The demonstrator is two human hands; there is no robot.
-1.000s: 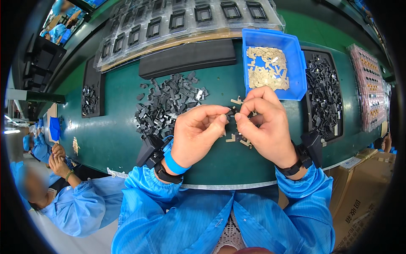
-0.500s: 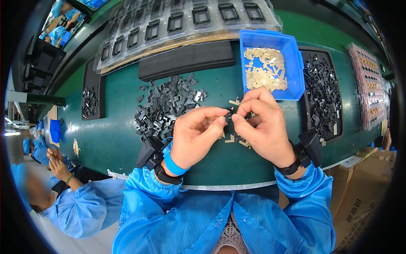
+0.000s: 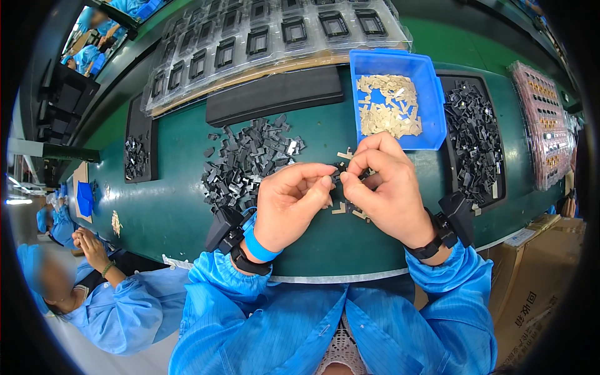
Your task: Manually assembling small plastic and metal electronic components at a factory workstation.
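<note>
My left hand and my right hand meet above the green table, their fingertips almost touching. Both are closed in a pinch on a small black plastic piece, mostly covered by the fingers. Under and around the fingertips lie a few loose pale-gold L-shaped strips and dark bits. Left of the hands, a heap of small black pieces spreads over the table. A blue bin holding many pale-gold strips stands just beyond my right hand.
Black trays of small dark parts sit at right and left. A black foam block lies before stacked clear trays of black frames. Cardboard boxes stand at lower right. A co-worker in blue sits at left.
The view has shifted slightly. My hands keep nearly the same pinch on the black piece, with only small finger movement. The co-worker's hands have moved a little.
</note>
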